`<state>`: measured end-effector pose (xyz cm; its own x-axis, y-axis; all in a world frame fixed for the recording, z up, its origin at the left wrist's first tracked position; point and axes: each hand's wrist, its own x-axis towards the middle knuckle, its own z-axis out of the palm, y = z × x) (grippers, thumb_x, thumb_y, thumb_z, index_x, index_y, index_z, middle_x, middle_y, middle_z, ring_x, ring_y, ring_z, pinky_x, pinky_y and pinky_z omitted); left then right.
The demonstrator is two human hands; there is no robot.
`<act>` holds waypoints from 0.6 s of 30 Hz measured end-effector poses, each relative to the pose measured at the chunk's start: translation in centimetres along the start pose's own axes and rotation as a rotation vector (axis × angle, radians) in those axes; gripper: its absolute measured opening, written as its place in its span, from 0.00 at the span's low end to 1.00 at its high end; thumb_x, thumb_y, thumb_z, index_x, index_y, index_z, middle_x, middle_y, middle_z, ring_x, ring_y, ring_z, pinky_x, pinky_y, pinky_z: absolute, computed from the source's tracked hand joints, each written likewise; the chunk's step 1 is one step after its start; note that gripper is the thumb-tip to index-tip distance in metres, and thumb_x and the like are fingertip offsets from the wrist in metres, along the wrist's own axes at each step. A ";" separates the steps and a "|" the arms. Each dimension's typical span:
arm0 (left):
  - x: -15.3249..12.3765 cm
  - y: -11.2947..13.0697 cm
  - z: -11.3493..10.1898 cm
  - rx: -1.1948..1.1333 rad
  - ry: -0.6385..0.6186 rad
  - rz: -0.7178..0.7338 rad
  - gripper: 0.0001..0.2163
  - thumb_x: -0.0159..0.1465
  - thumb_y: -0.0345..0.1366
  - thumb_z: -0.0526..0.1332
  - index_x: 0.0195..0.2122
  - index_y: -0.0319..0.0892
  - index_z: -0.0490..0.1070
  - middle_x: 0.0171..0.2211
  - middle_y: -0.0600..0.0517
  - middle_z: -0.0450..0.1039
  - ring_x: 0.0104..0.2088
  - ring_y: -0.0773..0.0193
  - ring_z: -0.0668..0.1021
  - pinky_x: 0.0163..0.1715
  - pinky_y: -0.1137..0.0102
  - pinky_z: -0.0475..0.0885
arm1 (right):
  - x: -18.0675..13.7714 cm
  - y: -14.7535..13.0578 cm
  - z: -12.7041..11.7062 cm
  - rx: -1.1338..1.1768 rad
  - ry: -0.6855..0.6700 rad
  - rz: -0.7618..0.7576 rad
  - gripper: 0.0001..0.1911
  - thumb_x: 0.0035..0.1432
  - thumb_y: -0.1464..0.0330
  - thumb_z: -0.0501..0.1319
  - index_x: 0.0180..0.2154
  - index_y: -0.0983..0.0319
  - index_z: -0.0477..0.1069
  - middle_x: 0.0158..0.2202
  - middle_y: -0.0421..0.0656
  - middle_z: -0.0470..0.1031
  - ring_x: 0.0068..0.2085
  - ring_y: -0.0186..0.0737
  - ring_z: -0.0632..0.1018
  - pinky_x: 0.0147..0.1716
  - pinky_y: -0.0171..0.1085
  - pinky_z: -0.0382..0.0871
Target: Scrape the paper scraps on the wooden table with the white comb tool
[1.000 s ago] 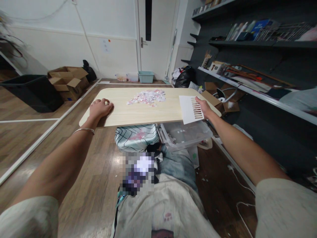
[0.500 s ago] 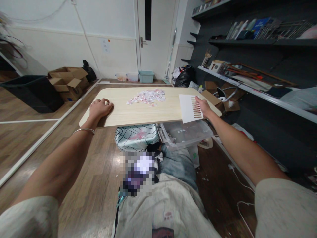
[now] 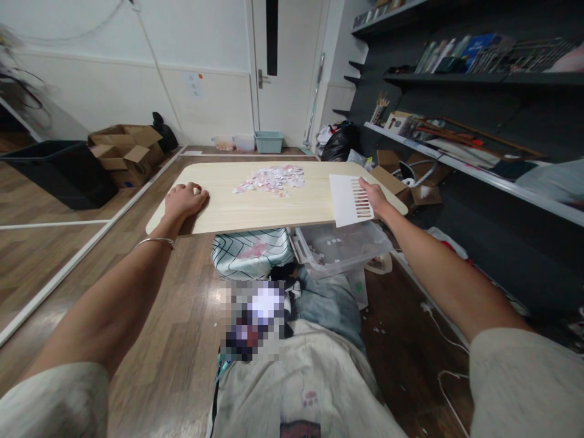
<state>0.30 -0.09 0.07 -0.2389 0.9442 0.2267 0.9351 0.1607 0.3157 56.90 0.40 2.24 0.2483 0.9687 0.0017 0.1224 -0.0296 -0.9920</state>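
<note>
A light wood tabletop spans the view in front of me. At its left end my left hand rests on the surface, fingers loosely bent and nothing seen in them. Near the right end my right hand grips the edge of a flat white sheet with a row of slots. That sheet lies on or just above the tabletop, its lower corner reaching the near edge. Between the hands, toward the far edge, small white and pink pieces are spread in a loose heap.
Below the near edge are a clear plastic bin with a few pieces and a fabric-lined basket. A black bin and cardboard boxes stand left. Dark shelves run along the right; a phone-like blurred object sits near my lap.
</note>
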 end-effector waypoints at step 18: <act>-0.2 0.1 -0.1 0.029 -0.001 0.000 0.31 0.68 0.54 0.50 0.62 0.41 0.75 0.63 0.31 0.74 0.65 0.33 0.73 0.64 0.46 0.67 | -0.8 -2.0 0.4 -0.189 -0.098 0.090 0.22 0.70 0.58 0.64 0.26 0.63 0.73 0.20 0.43 0.76 0.22 0.37 0.75 0.24 0.35 0.70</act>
<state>0.42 -0.26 0.14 -0.2388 0.9446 0.2254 0.9423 0.1693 0.2889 56.03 -0.19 4.15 0.1728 0.9791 -0.1072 0.2840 -0.1538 -0.9464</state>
